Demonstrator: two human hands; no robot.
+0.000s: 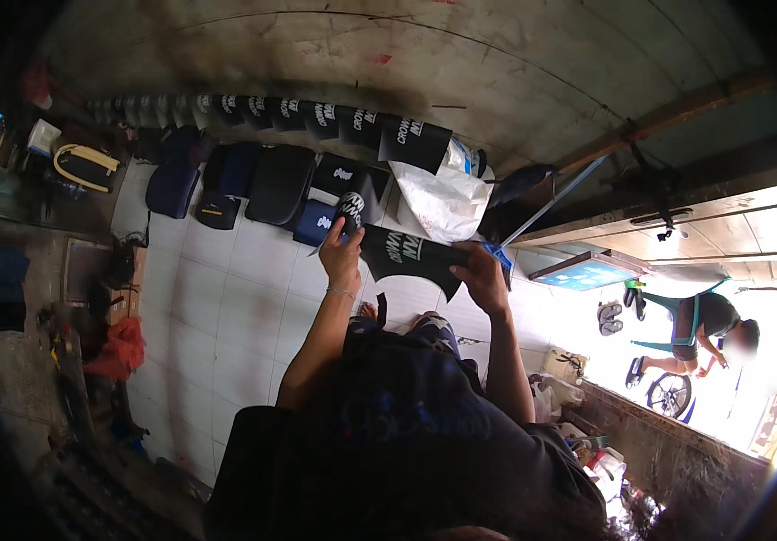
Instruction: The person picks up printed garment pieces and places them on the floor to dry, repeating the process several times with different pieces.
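My left hand (342, 257) is closed, thumb and fingers pinching a curled black sheet (369, 197) with white lettering. Another black printed sheet (411, 260), with a curved lower edge, stretches in front of me toward my right hand (481, 278). That right hand grips its right end between thumb and fingers. Whether my left fingers also touch the second sheet's left end, I cannot tell. Similar black printed sheets (415, 142) hang in a long row along the wall beyond.
Dark padded items (280, 185) line the tiled floor below the wall. A white sack (447, 200) and a blue-handled pole (555, 198) stand to their right. A red plastic bag (118, 350) lies left. Outside at right, a person (708, 320) sits near a wheel (670, 395).
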